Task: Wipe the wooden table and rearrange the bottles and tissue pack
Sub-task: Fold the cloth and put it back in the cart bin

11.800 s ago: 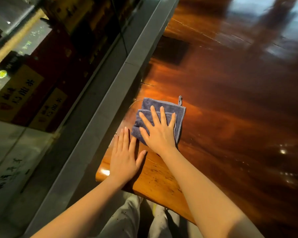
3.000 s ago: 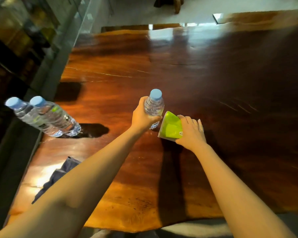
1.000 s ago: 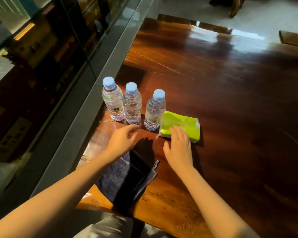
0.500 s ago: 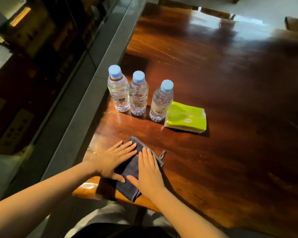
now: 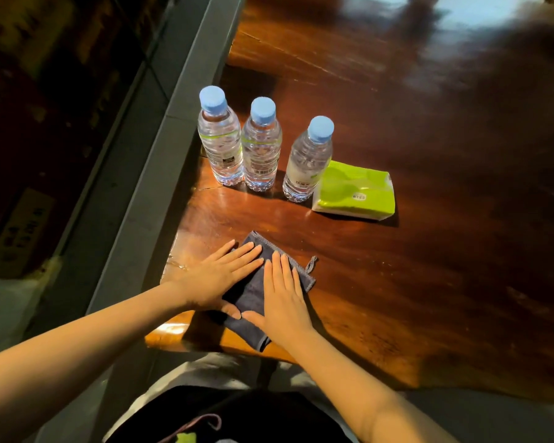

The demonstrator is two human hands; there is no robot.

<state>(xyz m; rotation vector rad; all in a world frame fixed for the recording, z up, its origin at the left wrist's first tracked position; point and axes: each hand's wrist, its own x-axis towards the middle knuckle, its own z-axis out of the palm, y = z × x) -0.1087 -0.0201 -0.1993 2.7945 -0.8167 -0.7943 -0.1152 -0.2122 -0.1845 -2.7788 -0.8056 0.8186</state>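
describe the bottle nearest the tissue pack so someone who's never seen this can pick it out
On the wooden table, near its left edge, three clear water bottles with pale blue caps stand in a row, and a green tissue pack lies at the row's right end. The target bottle is the rightmost one, right beside the pack. A gap separates it from the left bottle and middle bottle, which stand close together.

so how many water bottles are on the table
3, all upright in a row near the table's left edge: left bottle, middle bottle close beside it, right bottle against the green tissue pack. None seems hidden.
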